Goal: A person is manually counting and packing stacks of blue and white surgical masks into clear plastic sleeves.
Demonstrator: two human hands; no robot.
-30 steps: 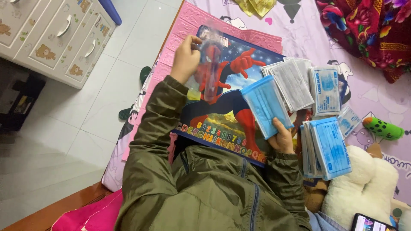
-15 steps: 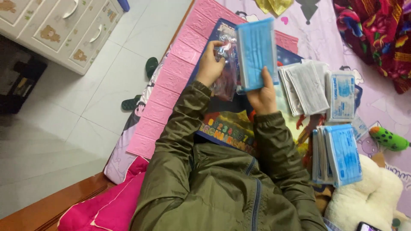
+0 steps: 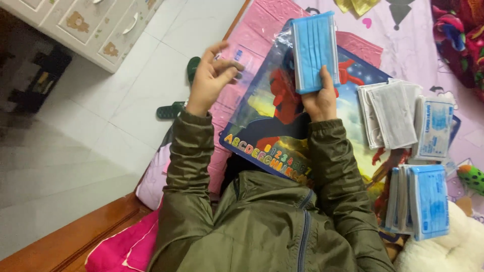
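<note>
Blue pleated face masks, a thick stack, now inside a clear plastic bag and clamped at the lower end by the right hand, thumb across the front; half a second ago held bare beside the bag, a second ago lower down near the piles at the right. So: stack slid into the sleeve, packing of this bundle seemingly near done, bag mouth not clearly visible. Held up over a picture board with a red figure and a coloured alphabet strip along its near edge.

Left hand lifted off to the side, apart from the bag, fingers curled with thumb against fingertips; possibly pinching a bit of film, cannot tell.

To the right on the board: a loose grey-white mask pile, a sealed pale-blue packet just beside it, and nearer, a row of filled blue packets standing on edge. Beyond, a green toy, pink bedding, white tiled floor with dark green slippers.
</note>
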